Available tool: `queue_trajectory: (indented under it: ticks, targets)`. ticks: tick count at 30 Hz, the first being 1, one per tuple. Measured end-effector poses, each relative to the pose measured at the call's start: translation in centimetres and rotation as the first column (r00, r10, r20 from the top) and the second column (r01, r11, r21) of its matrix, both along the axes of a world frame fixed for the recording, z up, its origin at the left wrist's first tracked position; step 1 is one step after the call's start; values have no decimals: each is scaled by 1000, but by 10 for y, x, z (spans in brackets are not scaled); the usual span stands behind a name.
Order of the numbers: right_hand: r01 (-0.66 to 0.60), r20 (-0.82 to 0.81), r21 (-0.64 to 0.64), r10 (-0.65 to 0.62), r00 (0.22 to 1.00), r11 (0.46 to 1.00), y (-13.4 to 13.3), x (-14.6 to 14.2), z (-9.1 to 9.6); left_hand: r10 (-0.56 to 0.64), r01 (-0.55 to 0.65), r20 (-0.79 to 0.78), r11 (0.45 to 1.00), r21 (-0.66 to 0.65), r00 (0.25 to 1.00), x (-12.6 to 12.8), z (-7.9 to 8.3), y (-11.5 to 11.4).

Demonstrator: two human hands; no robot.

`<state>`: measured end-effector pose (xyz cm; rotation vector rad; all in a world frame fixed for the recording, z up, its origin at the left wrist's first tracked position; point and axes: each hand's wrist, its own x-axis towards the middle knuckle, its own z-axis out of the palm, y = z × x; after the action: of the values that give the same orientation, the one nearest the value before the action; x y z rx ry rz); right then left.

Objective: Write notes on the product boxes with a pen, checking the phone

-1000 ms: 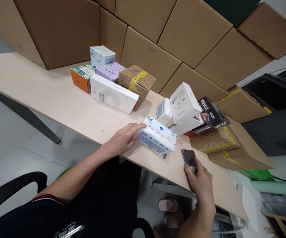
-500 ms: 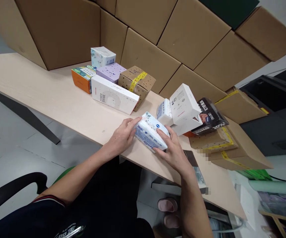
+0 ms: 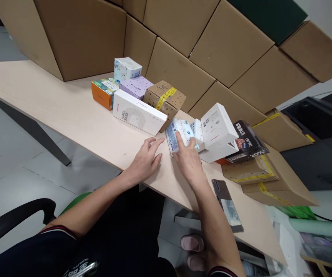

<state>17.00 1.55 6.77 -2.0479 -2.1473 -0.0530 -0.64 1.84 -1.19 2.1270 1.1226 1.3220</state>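
With fingers [image 3: 180,137] of the right hand [image 3: 187,161] closed over the tissue pack [image 3: 186,128], held it on the table [image 3: 68,111] between power-bank box [image 3: 137,115] and white boxes [image 3: 218,127], long axis running away from the body. Rested the left hand [image 3: 145,159] flat just beside, fingers apart.

Glossy plastic-wrapped tissue pack [image 3: 180,135], matt cardboard cartons [image 3: 183,69], pale wood-look table [image 3: 68,111]

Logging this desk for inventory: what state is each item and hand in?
tissue pack: on edge, in right hand grip
left hand: open, flat on table
phone: lying flat, untouched
taped brown box: sealed
power bank box: closed, lying flat
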Motion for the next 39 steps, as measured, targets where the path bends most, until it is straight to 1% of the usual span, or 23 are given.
queue_trajectory:
  ticks: [2,3,6,8,11,14,16,17,19,21,23,25,27,30,32,35,37,39]
  targets:
    - [-39,20,-68,40,999,997,-1,6,9,-9,9,-13,1000,-3,1000,-1,1,-1]
    - [-34,45,-100,39,998,994,-2,7,13,-13,13,-19,1000,-7,1000,-1,1,-1]
    - [40,140,-133,-21,990,990,1,1,23,-20,19,-33,1000,-15,999,-1,2,-2]
    - [84,170,-106,-65,983,991,11,-7,24,-22,21,-42,1000,-13,999,-1,1,-2]
    - [114,151,-51,-105,983,992,37,-16,18,-14,13,-47,1000,-9,999,0,0,-1]
    - [154,50,17,-154,987,988,63,-15,12,3,-3,-47,1000,2,999,0,1,-1]
    - [175,-22,59,-174,985,983,70,-13,12,7,-7,-44,1000,16,999,-1,2,0]
    - [174,-43,72,-171,984,982,69,-13,14,5,-5,-43,1000,19,999,-1,2,0]
    - [124,-63,109,-117,991,986,61,-18,18,1,0,-38,1000,23,999,-2,3,-1]
    - [-3,-57,168,13,998,986,52,-28,23,-1,2,-35,1000,23,999,-2,3,-1]
    - [-160,-38,225,172,984,961,50,-43,26,11,-10,-26,1000,28,1000,-2,3,-1]
    - [-261,-22,245,275,961,934,58,-57,26,46,-45,-18,998,32,999,-2,3,-1]
    - [-285,-30,236,300,953,929,71,-67,21,100,-100,-4,994,43,995,-2,3,-1]
    - [-233,-68,200,250,966,952,85,-72,13,156,-156,9,987,50,988,-3,4,-1]
    - [-212,-111,171,233,966,962,84,-68,10,165,-166,20,985,52,986,-4,5,-1]
    - [-253,-225,148,281,933,956,65,-49,10,157,-163,79,984,71,984,-6,6,-1]
    - [-260,-377,132,291,879,957,47,-30,11,131,-151,166,982,112,977,-8,6,-1]
    - [-223,-565,78,228,793,972,27,-6,10,131,-187,290,967,173,948,-9,7,-1]
